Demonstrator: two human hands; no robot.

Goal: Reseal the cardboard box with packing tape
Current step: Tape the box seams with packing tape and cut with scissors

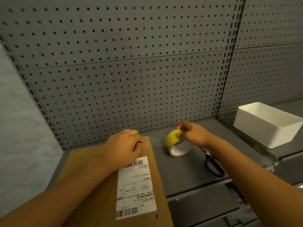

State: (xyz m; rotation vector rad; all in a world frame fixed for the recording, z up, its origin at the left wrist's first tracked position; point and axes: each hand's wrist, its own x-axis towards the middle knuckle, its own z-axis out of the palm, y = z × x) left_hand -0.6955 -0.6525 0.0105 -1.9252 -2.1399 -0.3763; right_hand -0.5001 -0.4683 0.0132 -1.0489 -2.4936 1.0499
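While the left hand [124, 145] is resting curled on the flat brown cardboard box [91, 190], the right hand [191, 133] is gripping the glossy yellow tape roll [172, 141] on the grey metal shelf [185, 174], pegboard [124, 82] behind.

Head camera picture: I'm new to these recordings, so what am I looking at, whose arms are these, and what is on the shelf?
One camera, worn on a person's head, looks down at their own bare arms. The left hand rests, fingers curled, on a cardboard box bearing a shipping label. The right hand grips a yellow roll of packing tape, tilted on the grey shelf. Black scissors lie beside it, a white plastic bin further right, and a pegboard behind.
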